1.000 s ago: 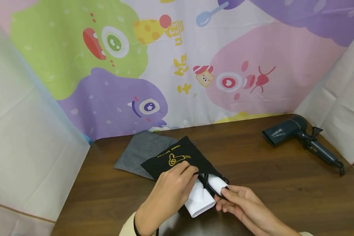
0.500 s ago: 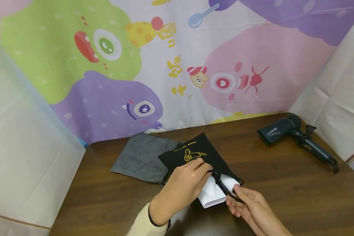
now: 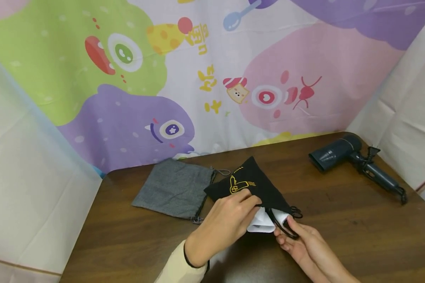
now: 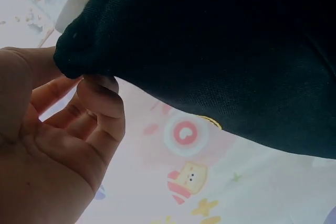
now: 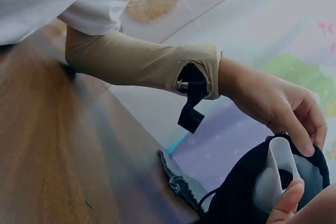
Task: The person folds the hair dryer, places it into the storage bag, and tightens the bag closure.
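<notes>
A black drawstring bag (image 3: pixel 258 184) printed with a yellow hair dryer is held above the table, its mouth toward me. My left hand (image 3: pixel 226 222) pinches the rim of the bag's mouth; the left wrist view shows the black cloth (image 4: pixel 199 40) between thumb and fingers. Inside the mouth sits a white hair dryer (image 3: pixel 262 225), with its flat nozzle and the end of its handle showing and the rest hidden by cloth. My right hand (image 3: pixel 309 243) holds the handle end and the looped black cord (image 3: pixel 282 228). In the right wrist view the nozzle (image 5: pixel 278 163) points out of the bag.
A grey drawstring pouch (image 3: pixel 175 188) lies flat on the wooden table (image 3: pixel 127 243), left of the black bag. At the back right lies a dark hair dryer (image 3: pixel 354 159) with its cord wrapped around the handle. A cartoon-printed curtain (image 3: pixel 212 129) hangs behind.
The black bag and both hands have moved right, away from the grey pouch, which is now more exposed. Less of the white hair dryer shows; it sits deeper in the bag.
</notes>
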### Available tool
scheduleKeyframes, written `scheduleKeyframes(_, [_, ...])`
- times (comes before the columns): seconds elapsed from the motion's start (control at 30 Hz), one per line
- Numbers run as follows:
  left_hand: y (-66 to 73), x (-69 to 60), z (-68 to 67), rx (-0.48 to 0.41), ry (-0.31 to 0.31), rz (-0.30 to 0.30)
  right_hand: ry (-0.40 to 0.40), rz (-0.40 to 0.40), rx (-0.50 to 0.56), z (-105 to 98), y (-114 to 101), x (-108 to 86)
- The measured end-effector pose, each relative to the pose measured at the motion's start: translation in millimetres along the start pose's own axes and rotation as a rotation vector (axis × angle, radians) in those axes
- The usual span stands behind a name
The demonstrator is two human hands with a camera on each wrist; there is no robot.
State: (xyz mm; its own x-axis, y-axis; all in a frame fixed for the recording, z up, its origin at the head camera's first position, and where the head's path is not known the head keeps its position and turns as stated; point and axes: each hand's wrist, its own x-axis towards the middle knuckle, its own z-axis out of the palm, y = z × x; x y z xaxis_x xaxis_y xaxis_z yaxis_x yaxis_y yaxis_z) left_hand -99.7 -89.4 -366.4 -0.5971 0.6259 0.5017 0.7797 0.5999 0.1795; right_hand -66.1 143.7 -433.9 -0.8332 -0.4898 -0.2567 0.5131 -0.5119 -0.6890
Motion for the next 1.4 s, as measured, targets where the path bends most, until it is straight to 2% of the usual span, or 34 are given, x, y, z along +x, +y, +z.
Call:
scheduleKeyframes(0.23, [-2.8,3.5,-0.7,0.012,-0.024,-0.016,-0.138,-0.076,-0.082,0,4,1.0])
scheduleKeyframes(0.37, [-2.3,4.0,0.0,0.022,-0.043,-0.003,-0.148,-0.124,-0.167,2,8,1.5])
scheduleKeyframes(0.57, [4.1,4.4,0.1,0.059,-0.077,0.039,-0.061,-0.152,-0.284,6,14,3.9])
scheduleKeyframes(0.7, [8.6,5.0,0.3,0.083,-0.093,0.062,-0.005,-0.143,-0.291,9,16,6.7])
scheduleKeyframes(0.8, [10.1,5.1,0.3,0.093,-0.096,0.075,0.07,-0.134,-0.298,13,15,7.3])
scheduleKeyframes(0.93, [10.6,4.3,0.8,0.1,-0.093,0.084,0.126,-0.117,-0.296,18,13,7.0])
scheduleKeyframes(1.07, [10.1,3.4,1.4,0.107,-0.085,0.091,0.138,-0.082,-0.265,20,12,8.0])
scheduleKeyframes(1.27, [9.4,2.4,-2.0,0.037,-0.053,0.08,0.182,-0.053,-0.247,25,12,10.2])
scheduleKeyframes(1.4, [12.8,1.5,-3.5,0.011,-0.024,0.102,0.242,-0.032,-0.206,27,14,12.8])
